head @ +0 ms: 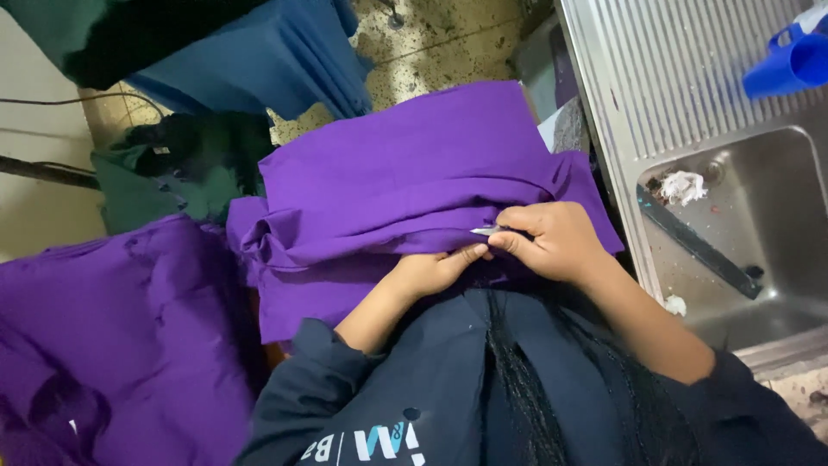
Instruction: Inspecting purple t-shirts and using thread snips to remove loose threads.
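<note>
We see a speckled terrazzo floor (448,39); on it lie folded blue cloth (276,56) and dark green cloth (164,173), and purple cloth (405,164) hides its near part.

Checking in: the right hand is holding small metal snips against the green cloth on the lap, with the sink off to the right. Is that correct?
Not quite. In the head view the cloth under the snips is purple, not green. The right hand does hold the snips, and the sink is to the right.
</note>
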